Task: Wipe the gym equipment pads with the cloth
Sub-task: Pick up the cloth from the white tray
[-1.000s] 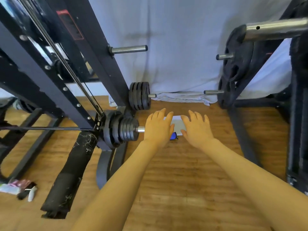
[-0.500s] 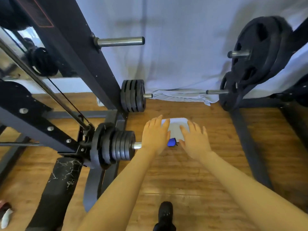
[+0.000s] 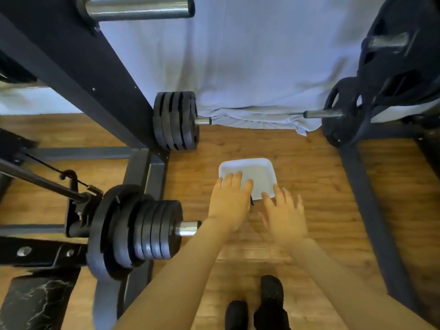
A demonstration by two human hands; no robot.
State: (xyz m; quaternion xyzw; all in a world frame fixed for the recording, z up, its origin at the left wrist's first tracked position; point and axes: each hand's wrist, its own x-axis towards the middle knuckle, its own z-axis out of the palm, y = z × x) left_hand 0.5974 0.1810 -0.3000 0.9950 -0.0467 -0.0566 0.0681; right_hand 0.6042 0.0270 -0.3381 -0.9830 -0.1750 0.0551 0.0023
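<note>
Cloth, or what looked like one, showed only as a small blue scrap (image 3: 250, 200) peeking out at the inner edge of the left hand (image 3: 229, 203), at the near rim of a white tray (image 3: 252, 170) on the wooden floor (image 3: 309, 177); the view was too poor to say for certain what it was. The left hand lay palm down over the tray's near left corner, its fingers straight and close together, and whether anything was held under it could not be told. The right hand (image 3: 284, 213) hovered just beside it, fingers straight and spread apart, fingertips at the tray's near right corner. A stack of black weight plates (image 3: 140, 231) sat on a bar to the left of the left forearm, and a second stack (image 3: 176, 120) stood farther off near a pale sheet (image 3: 250, 67). A cracked black pad (image 3: 33, 303) lay at the lower left. Two black shoes (image 3: 271, 298) stood on the floor below the arms.
</note>
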